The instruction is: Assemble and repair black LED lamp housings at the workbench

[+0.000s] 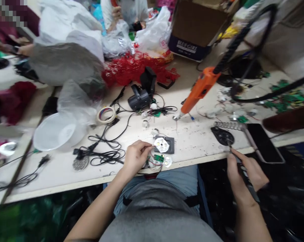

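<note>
My left hand [136, 155] pinches at the left edge of a white LED plate [164, 148], which lies on a black rectangular block [171, 142]. Just in front of the plate are a small green circuit board [159, 158], thin wires and another white disc [168, 162]. My right hand [246, 171] is closed round the dark handle of a soldering iron [248, 183]. The iron's tip points down at a black teardrop-shaped dish [222, 135], seemingly touching its near end.
An orange tool [200, 89] on a black cord slants over the table. Coiled black cables [105, 157], a tape roll [106, 115] and a white bowl [56, 131] lie left; a phone [263, 141] and metal coil [229, 126] right. Another person's hand [116, 15] shows across the table.
</note>
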### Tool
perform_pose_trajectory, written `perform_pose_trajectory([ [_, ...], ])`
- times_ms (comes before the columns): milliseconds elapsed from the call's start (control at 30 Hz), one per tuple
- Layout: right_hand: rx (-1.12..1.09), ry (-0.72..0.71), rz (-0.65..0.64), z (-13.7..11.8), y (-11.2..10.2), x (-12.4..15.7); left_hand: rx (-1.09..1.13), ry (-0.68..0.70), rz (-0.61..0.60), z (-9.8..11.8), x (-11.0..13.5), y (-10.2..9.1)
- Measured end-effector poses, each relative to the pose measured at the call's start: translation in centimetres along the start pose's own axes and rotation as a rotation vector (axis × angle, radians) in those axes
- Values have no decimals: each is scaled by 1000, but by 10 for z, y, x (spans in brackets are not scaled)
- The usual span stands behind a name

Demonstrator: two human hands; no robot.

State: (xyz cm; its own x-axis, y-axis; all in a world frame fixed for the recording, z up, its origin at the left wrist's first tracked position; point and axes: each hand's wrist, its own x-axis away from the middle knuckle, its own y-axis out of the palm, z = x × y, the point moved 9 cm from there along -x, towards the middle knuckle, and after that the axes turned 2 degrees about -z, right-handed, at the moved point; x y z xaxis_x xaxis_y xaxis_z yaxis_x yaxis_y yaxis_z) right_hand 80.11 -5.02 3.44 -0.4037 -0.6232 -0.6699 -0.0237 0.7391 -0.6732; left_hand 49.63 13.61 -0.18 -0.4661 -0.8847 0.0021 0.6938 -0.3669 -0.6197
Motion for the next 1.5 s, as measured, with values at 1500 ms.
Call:
perform_pose_trajectory([
  [1500, -684, -280, -251, -184, 50, 8, 18, -47, 143, 1, 9, 6],
])
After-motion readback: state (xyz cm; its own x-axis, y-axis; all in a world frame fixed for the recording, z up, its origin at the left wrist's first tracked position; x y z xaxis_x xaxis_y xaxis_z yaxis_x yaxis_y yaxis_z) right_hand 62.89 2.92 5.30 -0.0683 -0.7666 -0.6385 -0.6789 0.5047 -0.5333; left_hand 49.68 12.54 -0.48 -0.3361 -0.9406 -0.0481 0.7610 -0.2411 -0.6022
